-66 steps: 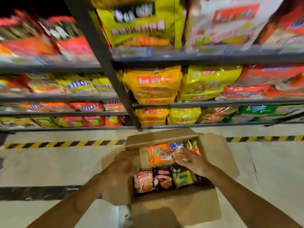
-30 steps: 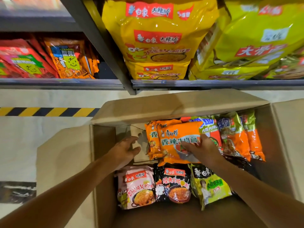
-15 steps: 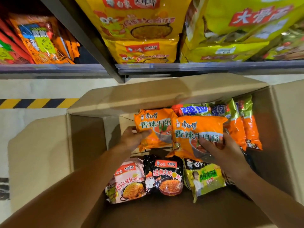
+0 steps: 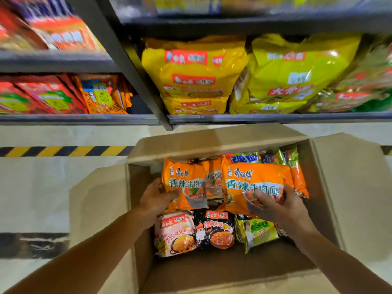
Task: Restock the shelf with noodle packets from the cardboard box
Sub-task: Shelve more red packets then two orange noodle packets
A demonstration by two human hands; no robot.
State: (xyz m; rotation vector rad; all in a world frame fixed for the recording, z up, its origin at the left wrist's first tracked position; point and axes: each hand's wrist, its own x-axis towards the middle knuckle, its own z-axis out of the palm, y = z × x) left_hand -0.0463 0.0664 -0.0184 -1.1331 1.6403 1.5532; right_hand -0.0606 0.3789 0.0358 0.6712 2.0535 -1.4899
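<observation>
An open cardboard box (image 4: 347,187) sits on the floor below the shelf (image 4: 275,118). My left hand (image 4: 156,199) grips an orange noodle packet (image 4: 184,183) by its lower left edge. My right hand (image 4: 280,205) grips a second orange noodle packet (image 4: 252,181) at its lower right part. Both packets are lifted above the others in the box. Below them lie a pink packet (image 4: 176,233), a black packet (image 4: 215,229) and a green packet (image 4: 257,231). More orange and green packets stand at the box's back right.
The lowest shelf holds large yellow bags (image 4: 194,75) and lime bags (image 4: 297,75); red and orange packets (image 4: 63,94) fill the bay to the left. A dark upright post (image 4: 135,77) divides the bays. A yellow-black striped line (image 4: 63,151) runs along the floor.
Both hands have lifted the two orange packets higher out of the box. My left hand now has a firm hold on its packet. The view has tilted up toward the shelf.
</observation>
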